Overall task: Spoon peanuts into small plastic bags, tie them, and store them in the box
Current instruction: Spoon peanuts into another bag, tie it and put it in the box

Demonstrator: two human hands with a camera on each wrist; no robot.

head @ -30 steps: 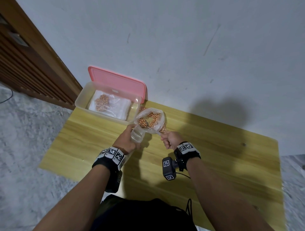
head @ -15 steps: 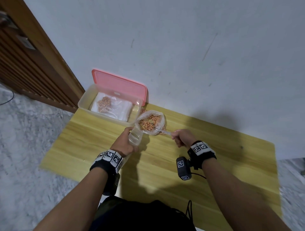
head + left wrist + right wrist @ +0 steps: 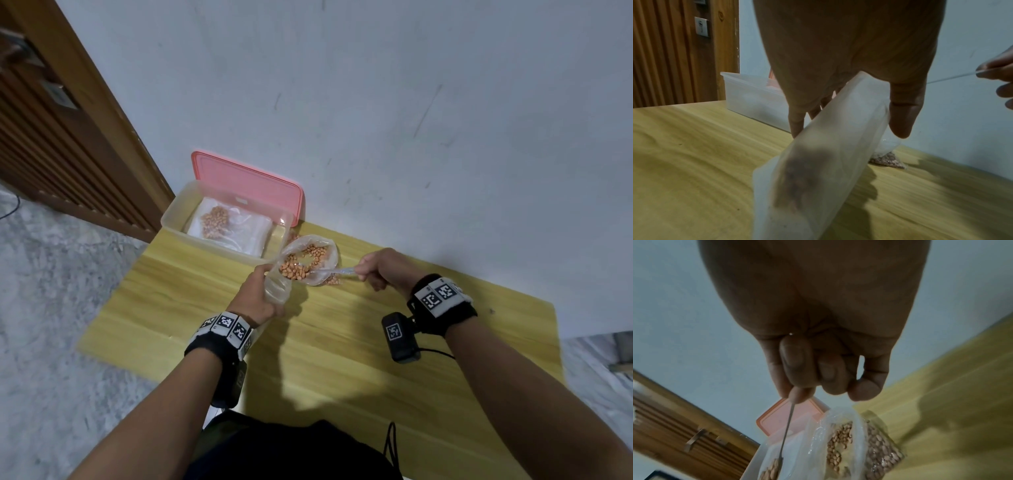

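My left hand [image 3: 263, 286] grips a small clear plastic bag [image 3: 278, 291] near its top, just above the table. In the left wrist view this small bag [image 3: 828, 154] hangs down with a blurred brown clump inside. A larger open bag of peanuts [image 3: 310, 262] lies right behind it. My right hand [image 3: 364, 274] pinches the handle of a clear plastic spoon [image 3: 334, 271]. The spoon's bowl [image 3: 773, 467] carries peanuts at the big bag's [image 3: 849, 443] mouth. The clear box [image 3: 219, 240] stands at the back left, its pink lid [image 3: 246, 185] raised.
The box holds a filled peanut bag [image 3: 214, 221] on flat clear bags. The yellow wooden table [image 3: 342, 359] meets a white wall [image 3: 376, 120] at the back. A brown door [image 3: 51, 137] stands to the left.
My right hand has drawn out to the right, and the spoon's bowl now sits among the peanuts at the big bag's mouth. The left hand keeps holding the small bag.
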